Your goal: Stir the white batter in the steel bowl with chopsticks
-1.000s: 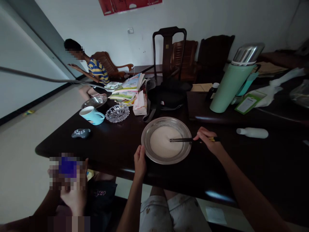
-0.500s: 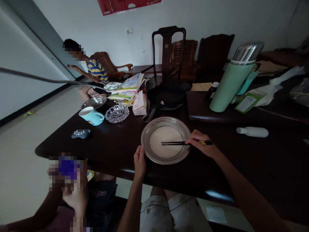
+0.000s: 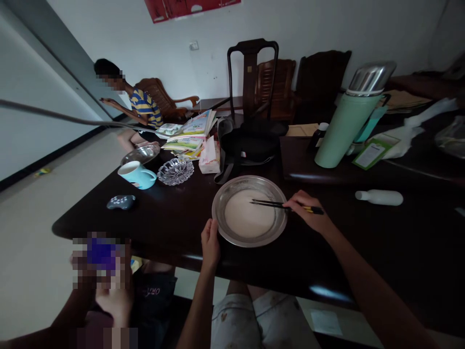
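A round metal plate with a whitish batter in it sits on the dark table in front of me. My left hand grips the plate's near left rim, fingers closed on it. My right hand is closed on a pair of dark chopsticks with yellow ends. The chopstick tips lie in the batter at the plate's far right.
A blue mug, a glass ashtray, a second metal dish, books, a black bag, a green thermos and a white bottle stand around. A person's hand is at lower left; another person sits beyond.
The chopsticks swept through the batter, from the centre toward me and the left, then back to the plate's far right. My left hand kept its hold on the rim.
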A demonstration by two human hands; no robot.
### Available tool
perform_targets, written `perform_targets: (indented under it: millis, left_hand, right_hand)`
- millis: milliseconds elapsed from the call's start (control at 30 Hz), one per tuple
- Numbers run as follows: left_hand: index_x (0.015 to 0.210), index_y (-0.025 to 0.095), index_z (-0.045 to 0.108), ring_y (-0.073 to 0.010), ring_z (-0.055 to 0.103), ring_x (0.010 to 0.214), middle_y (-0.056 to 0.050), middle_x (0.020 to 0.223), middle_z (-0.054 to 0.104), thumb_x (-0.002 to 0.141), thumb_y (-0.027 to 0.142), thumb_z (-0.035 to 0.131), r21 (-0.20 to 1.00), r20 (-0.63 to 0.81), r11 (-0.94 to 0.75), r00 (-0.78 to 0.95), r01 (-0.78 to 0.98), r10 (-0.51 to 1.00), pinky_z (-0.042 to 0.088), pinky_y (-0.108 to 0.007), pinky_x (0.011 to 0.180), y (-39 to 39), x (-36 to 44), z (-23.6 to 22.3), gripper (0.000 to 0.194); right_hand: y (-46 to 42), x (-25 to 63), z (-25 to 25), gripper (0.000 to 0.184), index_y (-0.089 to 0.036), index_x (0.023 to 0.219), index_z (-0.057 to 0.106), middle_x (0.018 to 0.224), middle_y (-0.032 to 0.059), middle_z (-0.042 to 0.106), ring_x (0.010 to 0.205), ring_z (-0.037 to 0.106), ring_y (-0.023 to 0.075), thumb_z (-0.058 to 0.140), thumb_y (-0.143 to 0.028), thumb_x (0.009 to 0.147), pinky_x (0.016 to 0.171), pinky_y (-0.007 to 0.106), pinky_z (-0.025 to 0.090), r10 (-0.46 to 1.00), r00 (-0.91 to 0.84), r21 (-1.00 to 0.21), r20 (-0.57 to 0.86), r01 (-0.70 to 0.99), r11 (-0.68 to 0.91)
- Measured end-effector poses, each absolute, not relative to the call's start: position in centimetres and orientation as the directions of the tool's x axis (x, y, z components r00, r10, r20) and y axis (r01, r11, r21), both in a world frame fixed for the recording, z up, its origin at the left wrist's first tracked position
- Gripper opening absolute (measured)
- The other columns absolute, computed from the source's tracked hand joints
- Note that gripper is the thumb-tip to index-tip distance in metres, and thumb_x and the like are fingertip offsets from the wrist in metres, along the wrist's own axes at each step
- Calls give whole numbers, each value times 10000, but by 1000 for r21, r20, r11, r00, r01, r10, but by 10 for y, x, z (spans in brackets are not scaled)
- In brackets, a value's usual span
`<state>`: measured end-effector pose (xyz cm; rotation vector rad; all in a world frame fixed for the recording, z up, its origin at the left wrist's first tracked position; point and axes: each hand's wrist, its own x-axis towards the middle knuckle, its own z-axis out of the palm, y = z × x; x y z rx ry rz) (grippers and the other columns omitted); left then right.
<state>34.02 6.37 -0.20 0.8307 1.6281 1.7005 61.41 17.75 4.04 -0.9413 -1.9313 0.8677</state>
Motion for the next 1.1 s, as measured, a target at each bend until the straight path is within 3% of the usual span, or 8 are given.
perform_targets:
  millis: [100,300,467,633,800,933,1000,1100]
  left_hand:
    - [638,176,454,-99,326,613,41,636,368,779,572,623,999,23,-32,-610,-4,792,331,-209,567,64,340,-2,453]
    - [624,180,452,-101,330,603,39,629,370,759,604,625,1000,17,-21,-615,0,788,331,-211,559,65,340,-2,477]
    - [636,179,452,-99,331,599,42,626,372,777,599,613,1000,23,-27,-604,2,797,329,-208,558,64,339,-4,471]
    - [626,185,438,-100,315,588,44,615,356,792,567,610,999,18,-31,-600,-12,800,322,-210,548,64,340,-1,451]
    - [639,185,459,-105,331,594,41,621,372,785,562,615,1000,11,-21,-613,-8,790,328,-216,558,64,342,1,433]
    - [622,189,437,-105,327,596,44,618,356,782,559,617,1000,22,-22,-616,7,788,327,-216,563,64,340,0,442]
    - [629,188,451,-108,335,601,41,625,367,782,562,612,1000,21,-19,-614,9,789,329,-216,566,64,340,-1,435]
    - [644,186,480,-113,361,619,35,641,391,770,565,621,1000,15,-11,-631,10,776,340,-218,580,65,340,-1,424]
  right_hand:
    - [177,617,40,403,-241,729,749,700,41,579,694,549,173,487,-468,935,603,308,452,862,-382,-861,332,251,443]
    - [176,612,41,257,-264,799,749,728,36,657,753,559,195,582,-432,898,723,358,450,799,-472,-793,371,287,538]
    - [178,616,41,417,-244,710,739,669,36,591,689,544,180,473,-461,947,671,339,437,825,-418,-835,381,227,501]
    - [176,611,41,254,-255,782,744,734,34,651,749,562,192,603,-440,883,720,350,442,792,-499,-807,353,265,527]
    - [177,615,42,425,-250,713,745,663,35,588,697,549,184,469,-476,944,679,343,445,839,-390,-836,380,245,492]
    - [175,610,43,282,-268,778,755,727,38,655,738,566,195,578,-453,894,709,353,456,776,-518,-807,361,243,538]
    - [176,610,43,256,-265,781,750,716,35,656,738,561,196,596,-440,886,719,356,451,793,-478,-791,378,278,545]
    - [178,614,42,390,-242,714,739,668,36,583,675,540,178,505,-472,926,632,328,447,851,-372,-834,370,270,481]
